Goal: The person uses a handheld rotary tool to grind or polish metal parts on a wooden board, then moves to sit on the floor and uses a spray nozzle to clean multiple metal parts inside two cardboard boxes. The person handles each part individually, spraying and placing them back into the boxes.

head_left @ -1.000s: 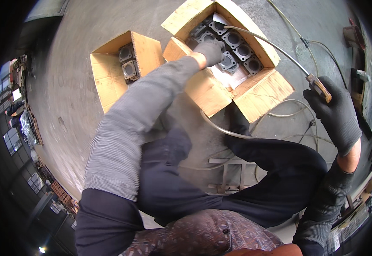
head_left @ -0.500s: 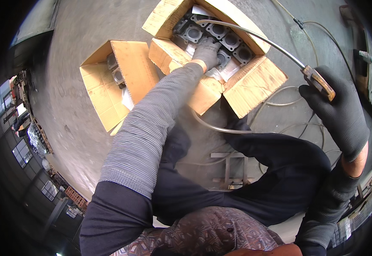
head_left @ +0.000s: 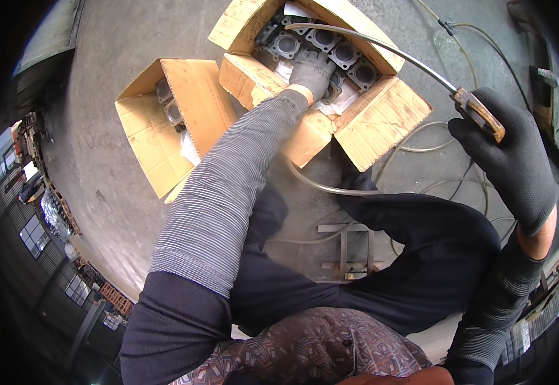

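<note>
My left hand (head_left: 309, 74), in a dark grey glove, reaches into an open cardboard box (head_left: 382, 122) and has its fingers bent over a metal engine cylinder (head_left: 336, 83), partly hidden under the hand. Several more grey cylinders (head_left: 343, 54) with round bores and flanges lie packed around it. In my gloved right hand (head_left: 516, 157), to the right of the box, is an air blow gun (head_left: 478, 115) with a worn handle. Its long curved tube (head_left: 388, 46) arches over the box, the tip above the far cylinders.
A second open carton (head_left: 199, 96) stands at the left, with a few metal parts inside. A clear hose (head_left: 330, 190) runs before the box, and more hose (head_left: 423, 149) loops across the concrete floor at right. A metal frame (head_left: 343, 247) sits between my legs.
The whole view has shifted slightly. The blow gun's tip sits a little farther left over the cylinders. My left hand stays at the same cylinder, its fingers slightly more bent.
</note>
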`<state>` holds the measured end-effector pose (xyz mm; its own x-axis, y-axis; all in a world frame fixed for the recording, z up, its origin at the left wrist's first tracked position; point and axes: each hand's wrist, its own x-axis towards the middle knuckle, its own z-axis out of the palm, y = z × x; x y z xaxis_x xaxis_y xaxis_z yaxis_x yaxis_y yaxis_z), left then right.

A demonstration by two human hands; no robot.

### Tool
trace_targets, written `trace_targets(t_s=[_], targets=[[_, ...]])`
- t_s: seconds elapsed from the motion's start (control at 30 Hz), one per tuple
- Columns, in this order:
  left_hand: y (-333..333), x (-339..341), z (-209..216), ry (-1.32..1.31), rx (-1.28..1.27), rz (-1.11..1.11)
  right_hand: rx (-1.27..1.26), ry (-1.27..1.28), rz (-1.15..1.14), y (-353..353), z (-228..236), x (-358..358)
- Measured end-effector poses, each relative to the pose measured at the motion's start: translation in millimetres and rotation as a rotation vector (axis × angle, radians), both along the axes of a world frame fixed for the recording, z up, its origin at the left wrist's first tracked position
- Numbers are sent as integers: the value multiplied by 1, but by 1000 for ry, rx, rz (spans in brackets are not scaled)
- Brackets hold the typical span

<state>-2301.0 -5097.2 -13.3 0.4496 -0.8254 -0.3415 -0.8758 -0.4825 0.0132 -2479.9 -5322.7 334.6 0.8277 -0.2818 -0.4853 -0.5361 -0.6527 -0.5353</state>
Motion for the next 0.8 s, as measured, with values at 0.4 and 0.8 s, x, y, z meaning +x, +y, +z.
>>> trace_targets(t_s=[0.4, 0.8], targets=[[0, 2, 7, 39, 63, 77, 11, 56, -23, 11, 13, 14], [9, -3, 7, 438, 14, 45, 0, 18, 33, 13, 13, 12]])
